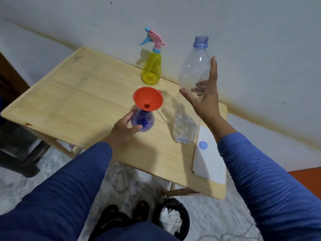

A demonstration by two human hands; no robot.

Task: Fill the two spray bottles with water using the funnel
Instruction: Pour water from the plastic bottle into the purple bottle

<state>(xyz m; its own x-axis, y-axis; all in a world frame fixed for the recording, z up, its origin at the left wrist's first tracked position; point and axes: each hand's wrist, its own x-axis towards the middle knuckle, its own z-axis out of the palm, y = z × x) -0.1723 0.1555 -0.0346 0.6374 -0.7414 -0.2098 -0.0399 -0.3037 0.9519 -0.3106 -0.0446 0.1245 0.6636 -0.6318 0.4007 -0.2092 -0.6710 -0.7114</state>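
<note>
Orange plastic marks the funnel (148, 99), which sits in the neck of the blue spray bottle (143, 121) near the middle of the wooden table (73, 101). My left hand (124, 129) reaches forward from a blue sleeve (69, 180) and takes that bottle at its round body, thumb on the near side and fingers curled round the far left side; the grip is narrow and holds the blue spray bottle upright.

Beyond the funnel, close to the table's far edge by the wall (243, 40), stands the yellow spray bottle (151, 70), its pink and blue trigger head screwed on. It is well apart from both my hands.

To the right of the funnel a clear water bottle (188, 94) stands uncapped, a little water showing in its lower part. My right hand (205, 96) is raised beside it, wrist bent up, palm toward the bottle, fingers straight and spread wide. Whether the thumb tip touches the plastic I cannot tell. The right forearm runs back to me over a white box (206, 159) lying at the table's right edge.

Below the table's near edge, a black bin (171, 221) with crumpled white paper stands on the marbled floor (130, 185).
</note>
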